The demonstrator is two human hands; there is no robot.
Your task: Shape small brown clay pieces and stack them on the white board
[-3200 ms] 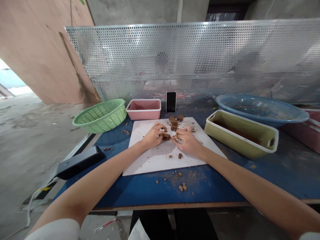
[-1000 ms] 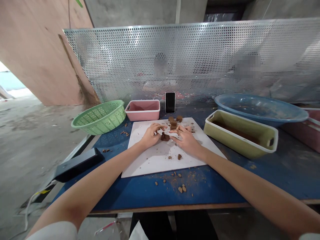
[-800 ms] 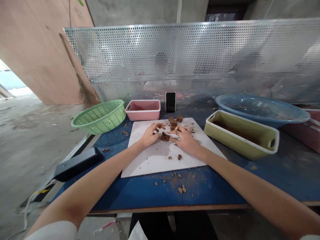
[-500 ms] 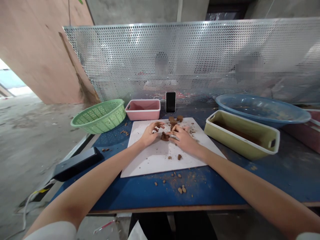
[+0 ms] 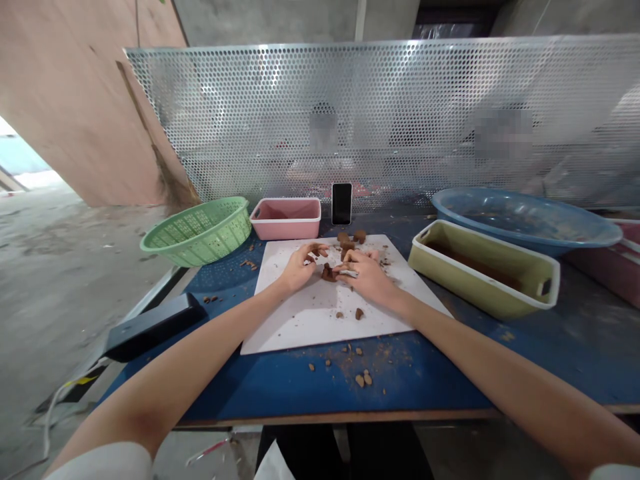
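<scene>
On the white board (image 5: pixel 295 320) sits a small dark-brown lump of clay (image 5: pixel 329 274) with a rounded knob on top. My right hand (image 5: pixel 367 277) reaches in from the right, its thumb and fingertips closed against the lump's right side. Just left of the lump, my left hand (image 5: pixel 299 269) is held with its fingers curved and apart, clay smeared on the fingertips, gripping nothing. Beyond my right hand stand several larger clay pieces (image 5: pixel 359 236). Nearer to me, a small clay bit (image 5: pixel 359 313) lies on the board among crumbs.
A green basket (image 5: pixel 200 233), pink bin (image 5: pixel 287 230) and upright phone (image 5: pixel 342 204) line the back before a perforated metal screen (image 5: pixel 390 87). At right are an olive bin (image 5: pixel 475 273) and blue basin (image 5: pixel 525 220). A black box (image 5: pixel 153 327) lies left; clay crumbs dot the blue table (image 5: pixel 225 393).
The lump has shifted or turned slightly to the left under my right fingertips. My left hand stays nearly in place.
</scene>
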